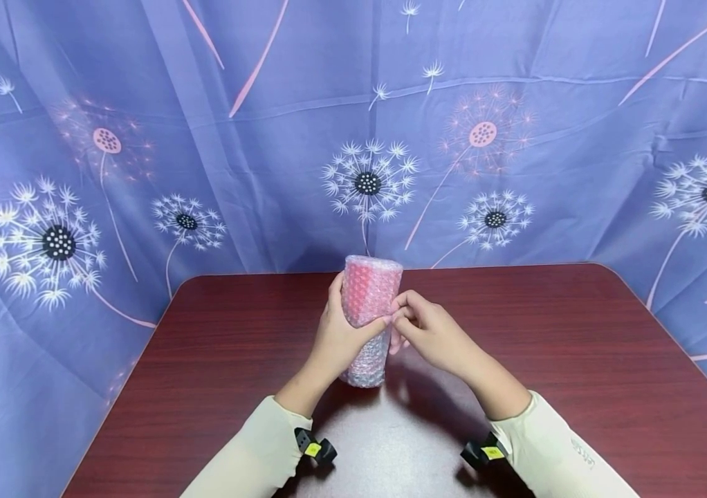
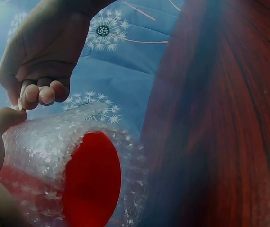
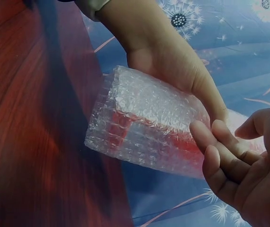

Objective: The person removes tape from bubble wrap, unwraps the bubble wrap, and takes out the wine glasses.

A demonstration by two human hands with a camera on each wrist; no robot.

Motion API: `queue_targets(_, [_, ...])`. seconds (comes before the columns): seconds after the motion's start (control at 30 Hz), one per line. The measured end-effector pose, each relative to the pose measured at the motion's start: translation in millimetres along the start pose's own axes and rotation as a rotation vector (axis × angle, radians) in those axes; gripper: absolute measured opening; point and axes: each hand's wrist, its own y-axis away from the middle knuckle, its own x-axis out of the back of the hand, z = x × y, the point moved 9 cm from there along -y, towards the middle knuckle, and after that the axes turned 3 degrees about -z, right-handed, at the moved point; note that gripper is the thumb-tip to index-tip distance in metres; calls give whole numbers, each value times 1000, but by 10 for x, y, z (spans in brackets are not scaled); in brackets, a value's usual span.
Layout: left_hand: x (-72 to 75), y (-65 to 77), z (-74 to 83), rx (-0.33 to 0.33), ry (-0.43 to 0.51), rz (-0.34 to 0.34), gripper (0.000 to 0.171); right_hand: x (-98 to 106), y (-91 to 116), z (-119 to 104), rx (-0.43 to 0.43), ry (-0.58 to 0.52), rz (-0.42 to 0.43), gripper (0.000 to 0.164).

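A red object wrapped in clear bubble wrap (image 1: 371, 285) is held tilted over the table in the head view. My left hand (image 1: 342, 337) grips it from the left, its thumb lying across the near side. At the wrap's right edge, close to my left thumb tip, my right hand (image 1: 431, 330) pinches with thumb and forefinger, the other fingers curled. One end of the roll shows a rounded red face (image 2: 93, 177) inside the layers in the left wrist view. The opposite end of the bubble wrap (image 3: 147, 97) extends past the red in the right wrist view.
The dark red wooden table (image 1: 577, 360) spreads out on both sides of the hands. Behind it hangs a blue cloth (image 1: 304, 173) printed with dandelions, close along the table's back edge. Each wrist carries a black strap-on camera (image 1: 484, 451).
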Motion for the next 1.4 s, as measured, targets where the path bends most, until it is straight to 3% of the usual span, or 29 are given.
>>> queue_targets(0.57, [81,24,116,-75,-62,100,108,-65,4,-34,15,-153,-89,16])
queue_targets(1.03, [149,22,91,-28,-112,142,107,-115,2,0,-37,-250,-138,20])
queue_targets(1.23, [151,21,83,-33,-109,139,106,-140,14,-31,-32,-236,-161,20])
queue_targets(1.4, [140,17,69,-22,-101,125,105,-86,30,-44,-8,-124,-126,15])
